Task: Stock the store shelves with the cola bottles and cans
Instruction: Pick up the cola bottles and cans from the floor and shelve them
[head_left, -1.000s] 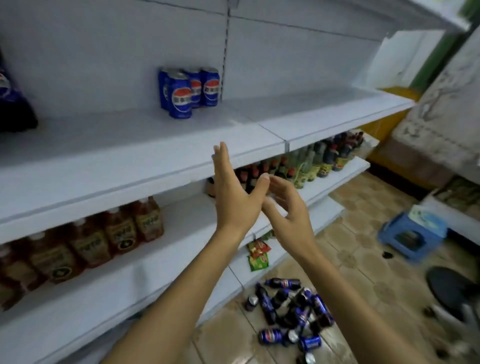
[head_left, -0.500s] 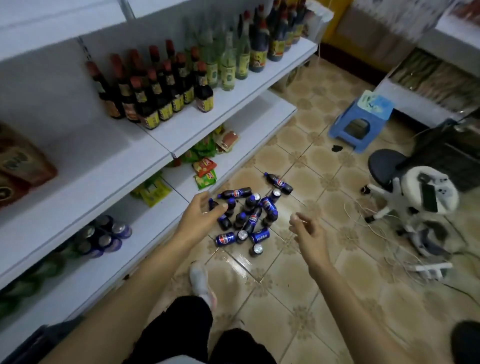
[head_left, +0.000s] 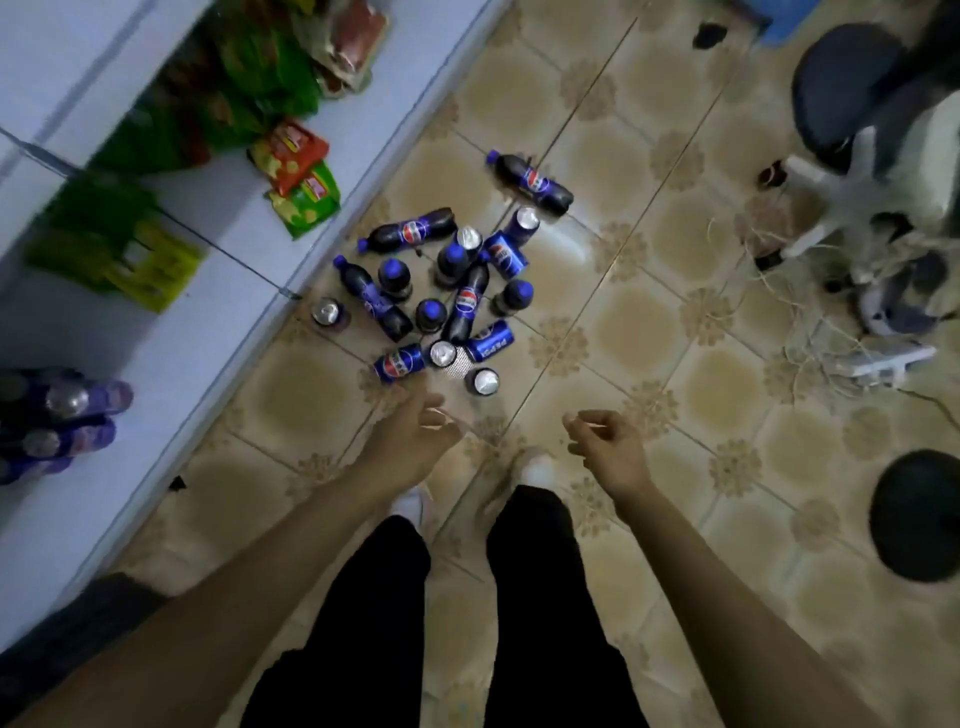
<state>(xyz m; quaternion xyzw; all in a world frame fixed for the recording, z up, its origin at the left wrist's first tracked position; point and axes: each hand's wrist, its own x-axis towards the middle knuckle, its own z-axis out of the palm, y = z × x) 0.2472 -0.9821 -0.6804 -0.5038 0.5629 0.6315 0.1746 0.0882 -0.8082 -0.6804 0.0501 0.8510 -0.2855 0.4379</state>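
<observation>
Lowered toward cola pile, left hand, right hand loosely curled, empty

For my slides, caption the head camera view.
Left hand and right hand, both empty, reach toward cola bottles and cans heaped on the floor beside the bottom shelf.

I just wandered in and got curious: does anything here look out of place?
Yes. Cola bottles and cans lie jumbled on the tiled floor beside the bottom shelf, several tipped on their sides. One bottle lies apart from the heap. No spill shows.
</observation>
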